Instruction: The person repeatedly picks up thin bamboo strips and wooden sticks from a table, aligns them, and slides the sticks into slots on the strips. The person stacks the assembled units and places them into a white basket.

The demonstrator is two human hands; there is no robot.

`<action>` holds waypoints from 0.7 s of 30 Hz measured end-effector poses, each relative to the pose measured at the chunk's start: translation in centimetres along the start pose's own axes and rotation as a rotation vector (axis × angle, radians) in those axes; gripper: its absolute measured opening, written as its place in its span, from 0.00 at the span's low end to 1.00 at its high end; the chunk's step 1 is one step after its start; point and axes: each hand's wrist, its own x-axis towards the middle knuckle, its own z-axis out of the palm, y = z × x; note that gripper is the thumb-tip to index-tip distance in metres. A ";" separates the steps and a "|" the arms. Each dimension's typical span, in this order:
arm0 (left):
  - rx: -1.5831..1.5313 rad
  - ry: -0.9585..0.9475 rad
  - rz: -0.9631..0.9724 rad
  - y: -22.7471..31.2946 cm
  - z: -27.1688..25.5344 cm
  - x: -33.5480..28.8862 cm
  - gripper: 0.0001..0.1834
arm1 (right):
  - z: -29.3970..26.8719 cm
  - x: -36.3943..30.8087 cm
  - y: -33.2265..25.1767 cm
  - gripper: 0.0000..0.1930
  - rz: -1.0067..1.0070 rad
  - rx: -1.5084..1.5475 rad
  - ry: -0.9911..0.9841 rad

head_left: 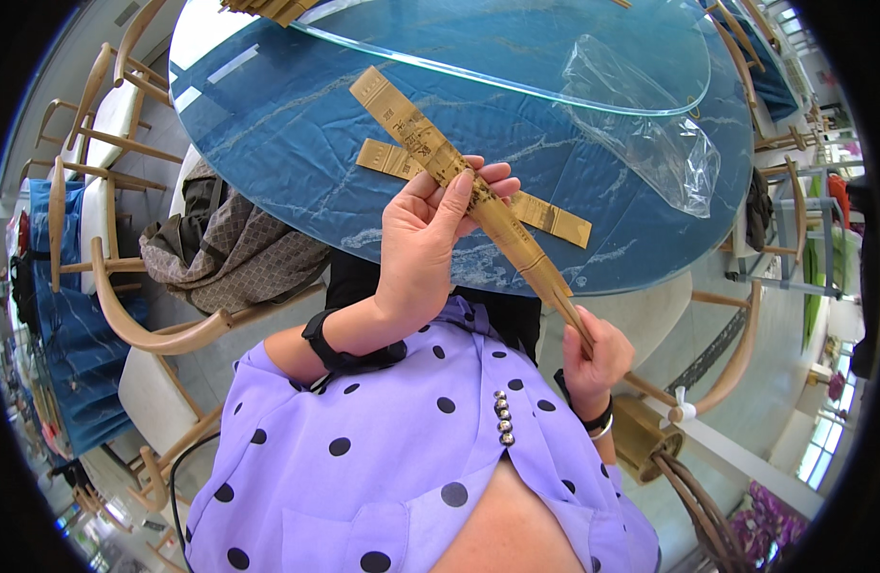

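My left hand (426, 215) grips a long gold paper chopstick sleeve (394, 110) with dark printing, its thumb on top and fingers beneath. The sleeve slants from upper left to lower right above the table's near edge. Out of its lower end come brown chopsticks (574, 320), whose outer ends are pinched in my right hand (600, 358). How many chopsticks there are I cannot tell. A second gold sleeve (559, 222) lies flat on the table behind, crossing under the held one and partly hidden by my left hand.
The round table has a blue marbled cover (297, 162) and a raised glass turntable (516, 48). A clear plastic bag (641, 134) lies at the right, and a pile of gold sleeves (268, 8) at the far left. Wooden chairs (158, 339) stand around; one holds a patterned bag (239, 253).
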 end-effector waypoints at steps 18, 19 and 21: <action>-0.002 -0.008 -0.005 0.1 -0.3 0.1 0.16 | 0.3 0.3 -0.3 0.12 0.014 -0.006 0.025; -0.003 0.000 -0.010 0.0 -0.3 0.0 0.16 | 0.3 0.2 -0.3 0.12 0.019 -0.005 0.016; -0.033 -0.001 -0.026 0.3 -0.3 0.2 0.16 | 0.3 0.1 -0.3 0.12 0.029 -0.007 -0.003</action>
